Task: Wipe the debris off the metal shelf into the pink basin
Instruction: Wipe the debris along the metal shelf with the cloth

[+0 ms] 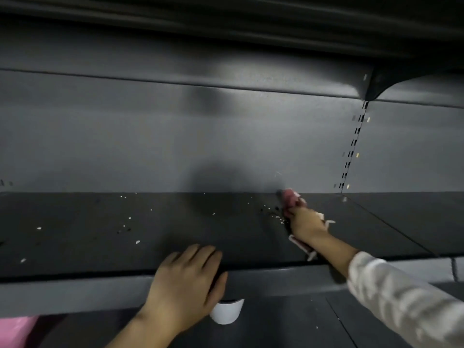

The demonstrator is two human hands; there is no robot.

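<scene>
A dark metal shelf (88,247) runs across the view, strewn with small white and dark debris (272,214) and scattered flecks at the left. My right hand (305,223) reaches to the back of the shelf, shut on a pink cloth (291,198) with white edges that trails under my wrist. The cloth sits just right of the densest debris. My left hand (185,280) rests flat on the shelf's front lip, fingers over the edge, holding nothing. A corner of the pink basin (15,330) shows at the bottom left, below the shelf.
The grey back panel (150,146) rises behind the shelf, with a slotted upright (351,151) at the right. Another shelf overhangs above. A white curved object (227,313) pokes out under the front lip beside my left hand. A lower shelf lies beneath.
</scene>
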